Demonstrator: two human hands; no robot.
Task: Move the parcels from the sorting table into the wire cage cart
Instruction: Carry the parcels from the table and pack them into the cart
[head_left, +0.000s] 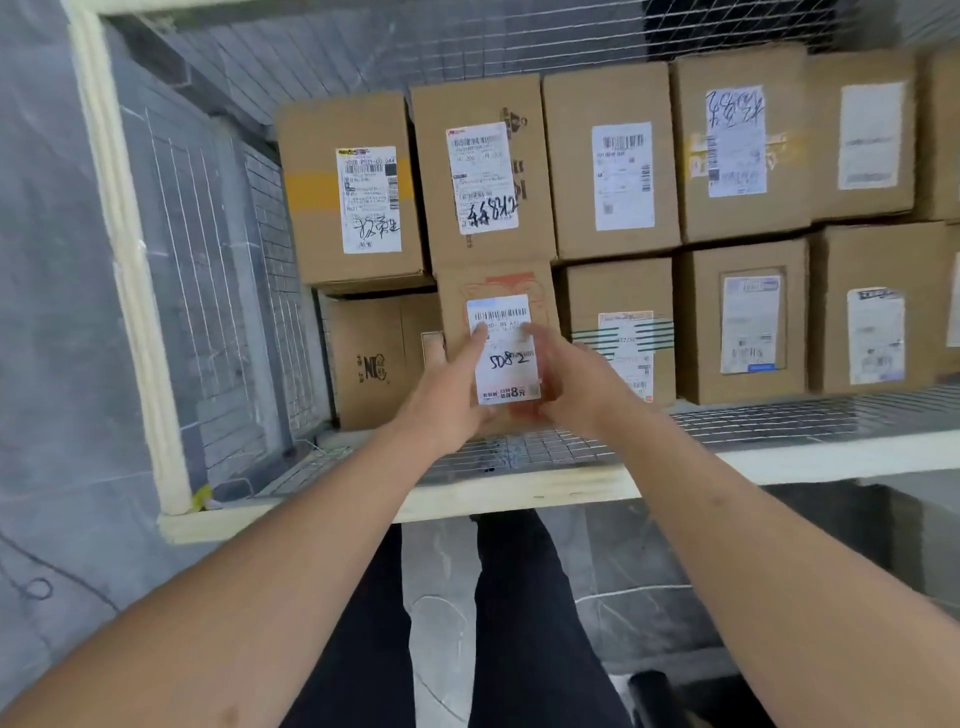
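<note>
Box in hands: a small brown box (498, 312) with a white label (506, 348) facing up. It sits in the front row of the cart (519, 493), between two other boxes.
Left hand: the left hand (447, 400) holds the box's left side. Its fingers lie over the label edge.
Right hand: the right hand (566, 384) holds the box's right side. It is a bit blurry, so I cannot tell how tight the fingers are.
Why two hands: one hand on each side keeps the box straight, I think, so it fits the gap.
Why labels up: every box shows its label on top. I think this is so they are easy to read.
Why packed close: the boxes touch side by side in rows, which leaves room for more.
Back row: five boxes, plus the edge of one more at the far right.
Front row: four boxes counting the held one, plus a low box (379, 358) at the left with a printed mark.
Hands: two.
Gap left: open space in the cart's left side, by the wire wall (208, 260).
Table: not in view.
</note>
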